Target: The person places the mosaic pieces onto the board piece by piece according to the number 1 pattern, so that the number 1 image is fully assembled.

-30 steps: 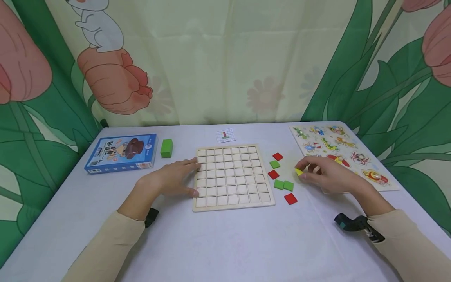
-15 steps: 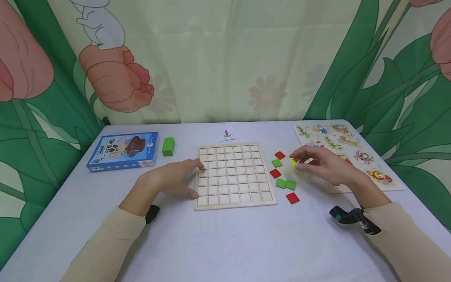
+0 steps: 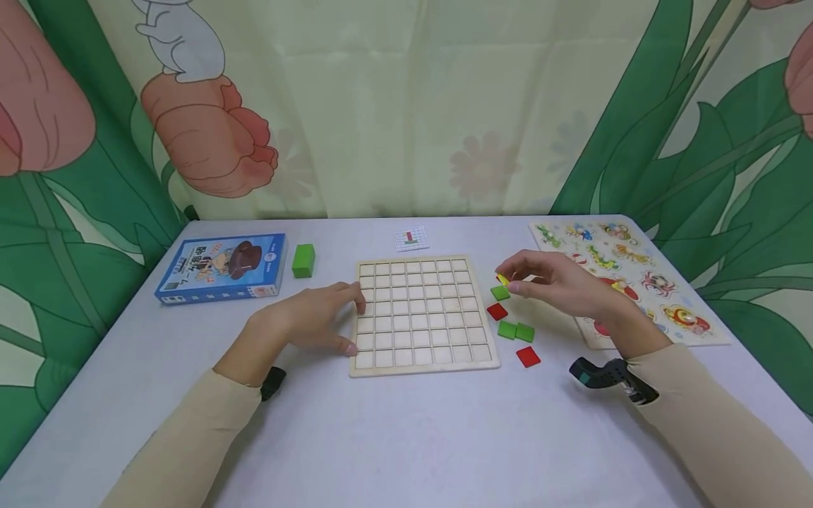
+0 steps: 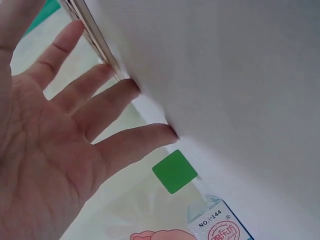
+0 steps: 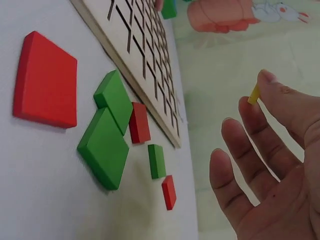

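A pale wooden grid board point(image 3: 419, 314) lies in the middle of the table. My left hand point(image 3: 317, 317) has its fingers spread and straight, with thumb and fingertips at the board's left edge. In the right wrist view a thin yellow tile point(image 5: 254, 94) is pinched between thumb and index finger of my right hand point(image 5: 275, 150), held up off the table. The head view has that right hand over the far end of the loose tiles, covering most of one red tile. Below it lie a green tile point(image 3: 500, 293), a red tile point(image 3: 497, 311), two touching green tiles point(image 3: 515, 331) and a nearer red tile point(image 3: 528, 357).
A small card point(image 3: 411, 238) with a printed grid pattern lies behind the board. To the left are a blue box point(image 3: 222, 268) and a green block point(image 3: 303, 260). A board with printed animals point(image 3: 641, 282) lies at the right, partly behind my right forearm.
My right hand has moved left with the yellow tile, from beside the animal board to over the far loose tiles. The left hand has stayed at the board's edge.
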Tool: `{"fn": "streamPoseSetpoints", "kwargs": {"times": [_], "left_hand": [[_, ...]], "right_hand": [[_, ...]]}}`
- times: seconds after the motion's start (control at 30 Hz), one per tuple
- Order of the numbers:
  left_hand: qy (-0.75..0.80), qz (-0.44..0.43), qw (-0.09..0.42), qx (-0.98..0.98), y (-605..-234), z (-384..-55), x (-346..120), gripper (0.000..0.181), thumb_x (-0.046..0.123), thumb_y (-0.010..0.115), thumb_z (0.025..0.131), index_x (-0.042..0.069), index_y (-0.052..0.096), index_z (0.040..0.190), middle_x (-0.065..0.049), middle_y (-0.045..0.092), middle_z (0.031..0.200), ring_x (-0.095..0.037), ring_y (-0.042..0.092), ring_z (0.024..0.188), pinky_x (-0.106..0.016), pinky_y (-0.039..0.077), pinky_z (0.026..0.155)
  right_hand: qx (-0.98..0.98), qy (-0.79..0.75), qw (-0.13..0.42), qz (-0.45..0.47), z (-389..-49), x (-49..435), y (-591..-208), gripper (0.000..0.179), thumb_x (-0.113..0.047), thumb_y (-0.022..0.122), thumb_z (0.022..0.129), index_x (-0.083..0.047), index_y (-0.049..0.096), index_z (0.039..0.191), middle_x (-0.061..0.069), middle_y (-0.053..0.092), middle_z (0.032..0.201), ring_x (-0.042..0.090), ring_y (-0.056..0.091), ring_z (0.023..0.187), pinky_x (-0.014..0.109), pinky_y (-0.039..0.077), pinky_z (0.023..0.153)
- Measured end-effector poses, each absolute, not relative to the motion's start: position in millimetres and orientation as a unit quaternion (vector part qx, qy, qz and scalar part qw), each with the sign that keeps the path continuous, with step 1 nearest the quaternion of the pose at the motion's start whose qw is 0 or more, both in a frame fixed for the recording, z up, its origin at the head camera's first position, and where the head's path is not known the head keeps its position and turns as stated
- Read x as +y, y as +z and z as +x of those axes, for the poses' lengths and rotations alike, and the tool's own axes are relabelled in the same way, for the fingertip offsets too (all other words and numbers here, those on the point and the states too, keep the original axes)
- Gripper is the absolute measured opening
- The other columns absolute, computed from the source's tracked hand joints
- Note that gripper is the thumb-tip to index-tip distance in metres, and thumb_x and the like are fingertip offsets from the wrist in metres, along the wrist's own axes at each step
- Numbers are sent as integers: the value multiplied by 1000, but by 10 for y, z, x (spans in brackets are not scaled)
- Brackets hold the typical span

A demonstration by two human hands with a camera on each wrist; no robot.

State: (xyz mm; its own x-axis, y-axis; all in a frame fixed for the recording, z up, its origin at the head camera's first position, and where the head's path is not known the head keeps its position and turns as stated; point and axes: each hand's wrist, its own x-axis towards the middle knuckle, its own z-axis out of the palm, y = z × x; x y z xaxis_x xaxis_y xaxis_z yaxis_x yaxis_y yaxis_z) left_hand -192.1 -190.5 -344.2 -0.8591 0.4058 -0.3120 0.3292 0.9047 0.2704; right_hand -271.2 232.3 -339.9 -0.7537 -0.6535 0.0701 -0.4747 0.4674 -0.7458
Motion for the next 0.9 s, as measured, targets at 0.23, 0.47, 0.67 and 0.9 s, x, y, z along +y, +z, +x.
{"fn": "streamPoseSetpoints", "kwargs": {"times": [0.23, 0.47, 0.67, 0.9], "left_hand": [[114, 182, 195, 957, -3442, -1927, -1897, 65, 54, 87, 76, 33, 52, 126, -2, 46, 153, -27, 59, 110, -49, 49, 99], [118, 177, 191, 958, -3450, -1911, -1894, 62, 55, 86, 76, 33, 53, 123, -3, 45, 157, -27, 56, 121, -50, 46, 106], [120, 180, 189, 958, -3474, -1916, -1900, 60, 54, 87, 76, 32, 55, 122, -6, 35, 165, -28, 51, 136, -50, 40, 113], [114, 164, 204, 958, -3420, -1979, -1934, 64, 55, 88, 73, 31, 53, 121, -7, 57, 135, -24, 55, 112, -48, 44, 105]], "right_hand": [[834, -418, 100, -347, -2781, 2108, -3414, 27, -16, 67, 101, -12, 66, 128, 5, 63, 126, 24, 61, 111, 32, 52, 90], [817, -442, 88, -360, -2937, 1895, -3352, 27, -12, 67, 101, -8, 66, 128, 8, 63, 128, 26, 61, 109, 35, 56, 83], [804, -455, 94, -371, -3007, 1754, -3329, 27, -10, 68, 100, -7, 66, 126, 9, 63, 128, 26, 61, 109, 33, 54, 85], [793, -464, 105, -380, -3077, 1570, -3387, 27, -10, 68, 99, -6, 66, 126, 9, 63, 127, 26, 63, 109, 34, 52, 90]]}}
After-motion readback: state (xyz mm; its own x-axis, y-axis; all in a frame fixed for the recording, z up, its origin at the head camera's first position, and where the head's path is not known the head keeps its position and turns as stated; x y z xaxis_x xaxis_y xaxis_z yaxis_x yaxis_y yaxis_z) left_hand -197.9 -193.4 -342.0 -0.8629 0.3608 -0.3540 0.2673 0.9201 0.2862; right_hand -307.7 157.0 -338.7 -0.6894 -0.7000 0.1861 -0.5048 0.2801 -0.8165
